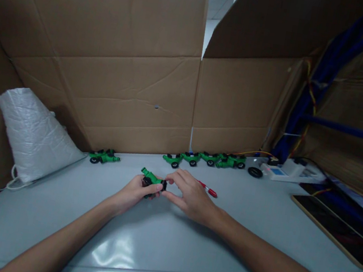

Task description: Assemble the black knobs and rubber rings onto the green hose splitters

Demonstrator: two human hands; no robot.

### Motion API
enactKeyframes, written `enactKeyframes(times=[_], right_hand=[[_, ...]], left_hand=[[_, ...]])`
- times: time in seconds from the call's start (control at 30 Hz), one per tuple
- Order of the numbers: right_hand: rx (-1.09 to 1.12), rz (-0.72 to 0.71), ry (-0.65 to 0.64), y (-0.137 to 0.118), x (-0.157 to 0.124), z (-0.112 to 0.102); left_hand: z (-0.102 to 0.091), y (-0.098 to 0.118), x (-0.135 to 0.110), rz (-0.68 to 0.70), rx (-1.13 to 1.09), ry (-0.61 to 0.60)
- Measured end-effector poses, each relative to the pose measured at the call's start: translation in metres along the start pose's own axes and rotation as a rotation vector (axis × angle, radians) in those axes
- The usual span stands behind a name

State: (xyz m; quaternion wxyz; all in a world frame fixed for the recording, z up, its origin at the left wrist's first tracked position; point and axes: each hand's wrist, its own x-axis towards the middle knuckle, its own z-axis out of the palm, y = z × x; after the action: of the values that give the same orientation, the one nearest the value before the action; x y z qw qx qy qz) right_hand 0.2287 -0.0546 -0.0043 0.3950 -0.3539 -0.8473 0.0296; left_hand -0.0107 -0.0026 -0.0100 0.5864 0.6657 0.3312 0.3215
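Observation:
A small green toy vehicle [150, 177] with black parts is held above the grey table, tilted with its green end up to the left. My left hand [134, 193] is closed around its lower part, the thumb lying along its near side. My right hand [192, 197] comes from the right, thumb and forefinger on either side of the toy's black end, seemingly pinching it. The fingers hide part of the toy. Just behind my right hand lies a red marker [209, 189], partly covered by it.
Several similar green toys [193, 159] stand in a row by the cardboard wall [134, 87], others [104, 157] farther left. A white wrapped bundle [37, 131] sits at left. On the right are a black ring [255, 172], a power strip [295, 171] and a dark flat panel [335, 229].

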Motion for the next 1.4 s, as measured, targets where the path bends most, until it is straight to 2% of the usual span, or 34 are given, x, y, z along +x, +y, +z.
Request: enactKeyframes(times=[0.43,0.63,0.83,1.4], right_hand=[[0.004,-0.012,0.029,-0.0004,0.0005,0.0003],[0.016,-0.028,0.006,-0.0025,0.0002,-0.0011],[-0.009,0.012,-0.005,-0.0007,-0.0007,0.0005],[0.05,0.004,-0.029,-0.0007,-0.0016,0.0015]], left_hand=[[0.0019,0.0022,-0.0012,-0.006,-0.019,-0.024],[0.0024,0.0033,-0.0004,-0.007,-0.013,0.005],[0.0015,0.0018,-0.0002,-0.017,0.028,-0.01],[0.0021,0.0008,-0.0002,-0.027,0.026,-0.014]])
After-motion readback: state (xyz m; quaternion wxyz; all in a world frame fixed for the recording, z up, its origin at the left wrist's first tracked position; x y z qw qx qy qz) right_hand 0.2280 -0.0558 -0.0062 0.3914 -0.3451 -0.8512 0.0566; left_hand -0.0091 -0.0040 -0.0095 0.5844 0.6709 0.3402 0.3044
